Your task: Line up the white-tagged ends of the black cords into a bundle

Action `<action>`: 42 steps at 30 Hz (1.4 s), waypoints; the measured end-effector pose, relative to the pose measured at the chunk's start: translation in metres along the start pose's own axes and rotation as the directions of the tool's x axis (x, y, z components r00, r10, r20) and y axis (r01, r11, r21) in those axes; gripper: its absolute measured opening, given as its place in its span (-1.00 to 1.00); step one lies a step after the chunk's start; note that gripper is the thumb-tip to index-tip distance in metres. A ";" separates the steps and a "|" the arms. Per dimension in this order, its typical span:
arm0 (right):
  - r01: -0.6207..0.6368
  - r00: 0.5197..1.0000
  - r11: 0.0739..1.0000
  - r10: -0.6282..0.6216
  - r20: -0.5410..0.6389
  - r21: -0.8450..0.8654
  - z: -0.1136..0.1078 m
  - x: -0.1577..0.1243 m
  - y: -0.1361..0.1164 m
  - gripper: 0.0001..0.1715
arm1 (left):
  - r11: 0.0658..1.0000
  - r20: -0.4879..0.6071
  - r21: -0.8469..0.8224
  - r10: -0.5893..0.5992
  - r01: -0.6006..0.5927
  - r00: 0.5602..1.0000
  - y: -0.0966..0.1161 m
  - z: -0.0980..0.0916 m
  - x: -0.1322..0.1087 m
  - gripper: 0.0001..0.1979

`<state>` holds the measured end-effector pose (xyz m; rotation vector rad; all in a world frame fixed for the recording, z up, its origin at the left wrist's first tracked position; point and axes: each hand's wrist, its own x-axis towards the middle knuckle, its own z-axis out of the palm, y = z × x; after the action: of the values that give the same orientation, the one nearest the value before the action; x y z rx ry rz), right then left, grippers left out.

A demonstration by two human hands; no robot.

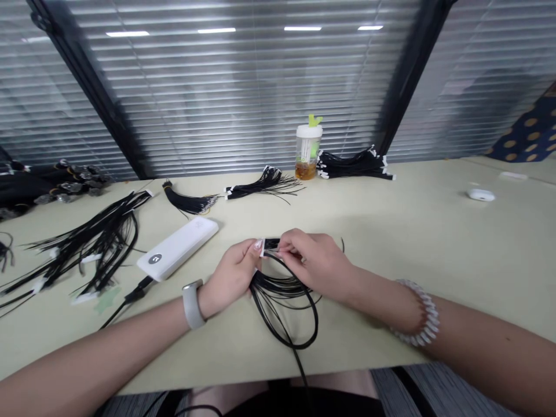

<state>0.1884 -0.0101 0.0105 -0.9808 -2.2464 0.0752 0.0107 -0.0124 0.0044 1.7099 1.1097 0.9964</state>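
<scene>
My left hand [238, 267] pinches a small white connector [262, 246] between thumb and fingers, above the middle of the table. Black wires [273, 244] run from the connector toward my right hand [313, 260], whose thumb and forefinger are closed at the wires close to the connector. What exactly lies in that pinch is too small to make out. Below both hands hangs a looped black cable [313, 324], with thinner black wires [278, 284] fanned out behind it. One cable end runs down over the table's front edge.
A white power bank [178, 248] with a plugged-in cable lies left of my hands. Bundles of black wires [108, 231] cover the table's left side. More wire bundles [354, 164], a lidded drink bottle [308, 152] and a white earbud case [481, 194] stand along the back.
</scene>
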 end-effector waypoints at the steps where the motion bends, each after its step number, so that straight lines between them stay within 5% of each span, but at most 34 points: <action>1: -0.002 1.000 1.000 0.003 0.007 -0.003 0.000 0.000 0.000 -0.91 | 1.000 0.000 0.003 -0.001 0.001 1.000 0.000 0.000 0.000 -0.54; 30: 0.257 0.961 0.949 -0.271 -0.052 -0.184 0.006 -0.002 0.002 -0.67 | 0.998 0.044 0.061 0.007 -0.010 0.999 0.008 0.001 0.000 -0.63; 39: 0.056 0.997 0.997 -0.054 0.054 -0.044 0.004 0.006 0.010 -0.91 | 0.998 -0.015 0.023 -0.055 0.056 0.998 -0.002 0.003 0.001 -0.60; 42: -0.032 0.999 0.998 0.030 0.030 0.050 0.000 0.008 0.015 -0.91 | 0.998 -0.149 0.052 -0.028 0.036 0.988 -0.003 0.001 0.002 -0.61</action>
<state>0.1934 0.0061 0.0104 -0.9935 -2.2450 0.1605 0.0114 -0.0099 0.0020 1.6770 1.2664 1.0973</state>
